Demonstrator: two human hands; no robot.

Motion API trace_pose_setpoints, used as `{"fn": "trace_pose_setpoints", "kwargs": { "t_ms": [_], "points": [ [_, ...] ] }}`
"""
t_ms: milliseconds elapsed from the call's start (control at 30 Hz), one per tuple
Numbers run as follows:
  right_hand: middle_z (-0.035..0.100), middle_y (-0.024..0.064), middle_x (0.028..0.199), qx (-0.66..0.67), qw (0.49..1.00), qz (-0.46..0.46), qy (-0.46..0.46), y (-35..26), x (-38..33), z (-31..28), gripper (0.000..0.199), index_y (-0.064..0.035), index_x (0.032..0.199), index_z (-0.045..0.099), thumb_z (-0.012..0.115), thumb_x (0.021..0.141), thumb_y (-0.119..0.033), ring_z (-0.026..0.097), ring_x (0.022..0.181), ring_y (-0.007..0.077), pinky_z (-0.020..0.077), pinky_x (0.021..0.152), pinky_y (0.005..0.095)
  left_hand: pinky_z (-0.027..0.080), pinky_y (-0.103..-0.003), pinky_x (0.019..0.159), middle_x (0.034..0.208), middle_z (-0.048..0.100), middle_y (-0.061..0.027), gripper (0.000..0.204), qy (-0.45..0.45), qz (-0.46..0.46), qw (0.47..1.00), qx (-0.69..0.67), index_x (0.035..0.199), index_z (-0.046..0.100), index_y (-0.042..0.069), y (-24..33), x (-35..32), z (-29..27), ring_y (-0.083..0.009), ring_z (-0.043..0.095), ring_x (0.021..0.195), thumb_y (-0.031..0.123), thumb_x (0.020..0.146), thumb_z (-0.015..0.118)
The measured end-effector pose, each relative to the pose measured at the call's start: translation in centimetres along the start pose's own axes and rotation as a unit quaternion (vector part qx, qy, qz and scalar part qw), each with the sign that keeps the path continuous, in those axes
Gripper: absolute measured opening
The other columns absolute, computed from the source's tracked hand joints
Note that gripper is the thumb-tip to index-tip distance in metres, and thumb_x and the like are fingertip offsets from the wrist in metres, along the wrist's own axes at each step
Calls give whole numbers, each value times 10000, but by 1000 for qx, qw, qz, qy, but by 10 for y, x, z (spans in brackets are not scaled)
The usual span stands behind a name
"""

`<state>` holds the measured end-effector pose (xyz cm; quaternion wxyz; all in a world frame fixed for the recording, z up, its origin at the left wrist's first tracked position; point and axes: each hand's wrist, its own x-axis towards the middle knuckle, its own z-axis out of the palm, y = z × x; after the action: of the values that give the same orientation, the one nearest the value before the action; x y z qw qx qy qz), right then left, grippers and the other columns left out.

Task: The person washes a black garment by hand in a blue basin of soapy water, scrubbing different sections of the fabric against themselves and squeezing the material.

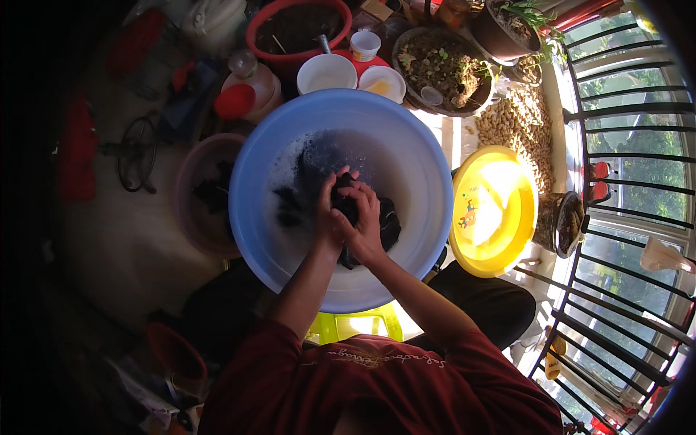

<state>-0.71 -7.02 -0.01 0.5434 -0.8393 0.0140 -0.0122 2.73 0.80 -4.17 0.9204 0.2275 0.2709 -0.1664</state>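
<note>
Both hands are down in a large blue basin [250,217] of soapy water, pressed close together over a dark wet garment [388,221]. The left hand [328,210] is curled with its fingers bent around a bunch of the cloth, and the right hand [365,221] lies just beside it, touching it, with its knuckles up and its fingers clenched on the same bunch. The gathered part of the garment sits between the two palms and under the fingertips, near the middle of the basin; the rest spills out to the right of the right hand and trails away to the upper left, under the foam, toward the far wall. Both forearms come up from the lower edge in dark red sleeves. A yellow-green stool [355,322] shows below the basin's near rim. To the right, just beside the basin, lies a round yellow basin [493,210], bright in the sun. To the left, touching the blue rim, stands a pinkish basin [192,188] with more dark cloth in it. Beyond the far rim are two white bowls [326,72], a red tub [297,29] and a potted plant [442,69].
</note>
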Motion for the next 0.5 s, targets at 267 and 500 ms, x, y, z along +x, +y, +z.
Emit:
{"fn": "trace_pose_setpoints", "kwargs": {
  "t_ms": [267,500],
  "points": [
    [365,213,1415,148,987,50,22,-17,-8,4,571,-25,1307,453,575,768,-165,279,1369,324,207,1113,392,372,-335,985,1195,567,-96,442,-71,51,994,70,1197,560,39,4,9,-8,-200,523,1089,376,939,436],
    [631,200,1096,112,964,199,133,49,70,-16,432,22,1138,587,586,858,-307,609,1002,287,436,901,356,321,-352,1043,1315,508,-57,488,-21,-3,1000,12,1302,481,66,-16,-23,17,-197,464,1212,399,947,470]
  ]
}}
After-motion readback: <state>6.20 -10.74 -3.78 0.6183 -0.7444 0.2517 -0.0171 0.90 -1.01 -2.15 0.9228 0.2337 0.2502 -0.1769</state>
